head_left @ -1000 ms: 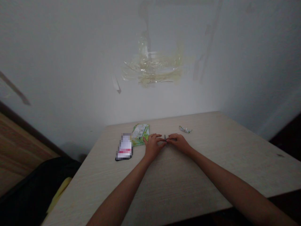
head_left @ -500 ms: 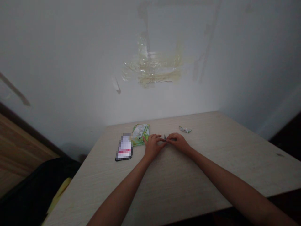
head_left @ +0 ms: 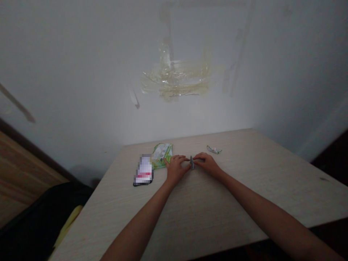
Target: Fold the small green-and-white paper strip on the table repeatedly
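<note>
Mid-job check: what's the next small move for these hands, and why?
I'd probably steady the small grey piece with the left hand before shifting the right hand. It is slim and sits between the fingertips of both hands, above the tabletop or on it; I can't tell which, nor how firmly either hand grips it.

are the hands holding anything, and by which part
A small grey thing, apparently by its two sides, between fingertips of the left hand and right hand.
</note>
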`<state>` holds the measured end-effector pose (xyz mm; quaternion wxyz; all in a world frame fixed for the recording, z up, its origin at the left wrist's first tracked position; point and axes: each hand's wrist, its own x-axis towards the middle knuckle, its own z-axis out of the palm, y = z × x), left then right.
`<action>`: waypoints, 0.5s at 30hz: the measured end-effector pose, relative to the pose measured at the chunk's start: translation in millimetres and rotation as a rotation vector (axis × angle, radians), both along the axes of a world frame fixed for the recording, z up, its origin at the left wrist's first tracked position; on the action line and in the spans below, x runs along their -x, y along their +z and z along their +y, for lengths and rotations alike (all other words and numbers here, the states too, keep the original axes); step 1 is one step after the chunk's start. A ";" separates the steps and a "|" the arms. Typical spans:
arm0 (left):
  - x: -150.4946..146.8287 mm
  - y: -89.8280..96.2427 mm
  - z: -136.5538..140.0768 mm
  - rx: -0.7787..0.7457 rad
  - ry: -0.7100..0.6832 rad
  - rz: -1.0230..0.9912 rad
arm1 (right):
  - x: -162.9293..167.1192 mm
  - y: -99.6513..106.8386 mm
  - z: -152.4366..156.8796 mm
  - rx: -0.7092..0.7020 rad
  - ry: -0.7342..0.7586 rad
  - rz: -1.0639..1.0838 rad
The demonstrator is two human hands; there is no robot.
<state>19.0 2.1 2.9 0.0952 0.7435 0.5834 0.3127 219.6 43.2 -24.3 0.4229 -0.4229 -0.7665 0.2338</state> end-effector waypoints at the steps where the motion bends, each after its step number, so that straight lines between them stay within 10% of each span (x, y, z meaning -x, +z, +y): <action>1: 0.5 0.3 -0.2 0.004 -0.001 0.003 | -0.2 1.1 -0.4 0.001 -0.001 -0.003; 15: 4.7 -0.9 2.0 0.003 -0.003 0.001 | -11.5 4.0 2.8 -0.036 0.078 -0.063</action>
